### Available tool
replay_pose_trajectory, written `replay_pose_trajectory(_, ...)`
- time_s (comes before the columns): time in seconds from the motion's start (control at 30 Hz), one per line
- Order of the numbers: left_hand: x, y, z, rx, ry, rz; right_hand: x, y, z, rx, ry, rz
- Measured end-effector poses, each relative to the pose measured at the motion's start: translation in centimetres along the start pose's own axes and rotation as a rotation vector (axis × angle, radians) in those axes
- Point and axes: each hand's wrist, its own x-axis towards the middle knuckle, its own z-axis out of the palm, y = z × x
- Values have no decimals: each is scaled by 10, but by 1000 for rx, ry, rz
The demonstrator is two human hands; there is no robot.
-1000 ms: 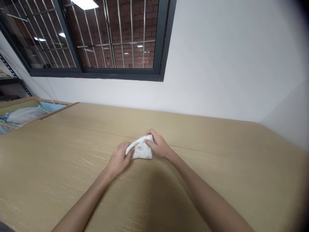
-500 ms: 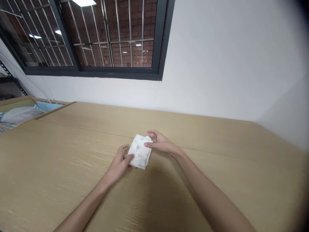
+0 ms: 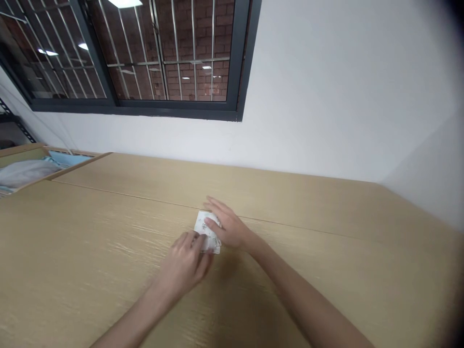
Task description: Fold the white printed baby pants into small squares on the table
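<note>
A small folded white cloth [image 3: 203,221] with a printed pattern lies on the wooden tabletop [image 3: 119,232], partly covered by both hands. Over its near left corner is my left hand [image 3: 184,258], palm down, slightly blurred. Its bent fingers touch the cloth, and the thumb stands apart toward the near edge. My right hand [image 3: 230,227] rests on the cloth's right side, fingers stretched toward the far side and thumb lying on top. The cloth's right edge is hidden under that palm.
A wooden-edged compartment [image 3: 79,167] at the far left holds a pale, bulky item [image 3: 29,173] and light blue fabric [image 3: 67,158]. Behind the table rises a white wall [image 3: 319,96] with a dark-framed, barred window [image 3: 174,110]. A thin seam crosses the tabletop.
The cloth was held up between both hands; now it is down on the tabletop. My left hand has turned palm down, and my right hand has moved left over the cloth.
</note>
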Motion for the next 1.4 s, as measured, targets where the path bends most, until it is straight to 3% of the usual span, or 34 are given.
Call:
replay_pose_trajectory(0.1,-9,11,16,-82,-55,188,-3,-33,-2,87,-223,-176)
replay_pose_trajectory(0.2,-17,17,37,-89,-112,187,-8,-47,10,203,-360,-233)
replay_pose_trajectory(0.3,-18,16,45,-72,-110,181,-12,-40,26,235,-396,-226)
replay_pose_trajectory(0.5,-8,19,33,-77,-120,237,-12,-8,39,141,-425,-142)
replay_pose_trajectory(0.87,-16,12,55,9,-122,272,-6,40,27,-176,-241,-148)
replay_pose_trajectory(1.07,-7,6,36,-98,-118,210,-7,69,32,-219,-107,-31)
replay_pose_trajectory(1.13,-1,-5,24,-217,-83,122,-9,75,32,-168,-45,68)
replay_pose_trajectory(1.23,11,-29,11,-284,50,-117,-12,80,31,-80,93,183)
replay_pose_trajectory(1.3,18,-44,8,-241,113,-249,-13,80,29,-54,183,206)
replay_pose_trajectory(1.4,25,-55,12,-192,109,-346,-13,78,27,-52,264,163)
